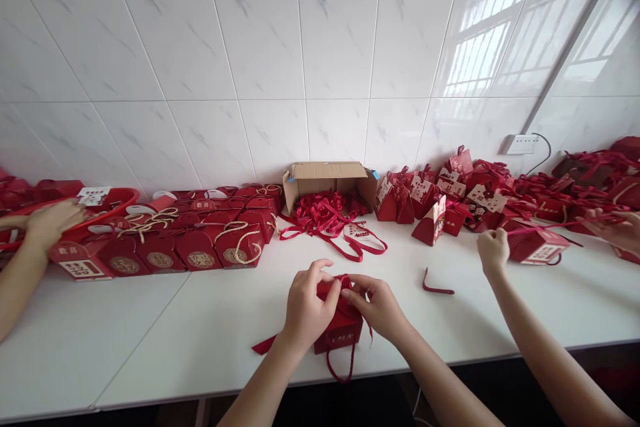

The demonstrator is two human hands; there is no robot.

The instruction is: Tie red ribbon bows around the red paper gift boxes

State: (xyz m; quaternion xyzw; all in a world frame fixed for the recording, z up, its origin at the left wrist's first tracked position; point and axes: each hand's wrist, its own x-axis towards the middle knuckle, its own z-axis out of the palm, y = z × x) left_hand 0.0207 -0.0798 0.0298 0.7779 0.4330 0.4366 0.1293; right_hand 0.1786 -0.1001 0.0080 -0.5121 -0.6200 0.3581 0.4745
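A small red gift box [341, 335] stands near the table's front edge, with a dark red cord handle [343, 377] hanging down its front. My left hand [309, 303] pinches a red ribbon [265, 345] at the box top, its thumb and fingers curled in from the left. From the right, my right hand [376, 303] has thumb and fingertips closed on the same ribbon. One ribbon end lies out to the left on the table. My fingers partly hide the loop between them.
Behind the box, a cardboard carton [330, 171] spills red ribbons. Rows of red boxes [200, 250] stand left; finished-looking tagged boxes [430, 220] pile up right. A loose strap [439, 289] lies on the white table [210, 333]. Other people's hands [494, 250] work on both sides.
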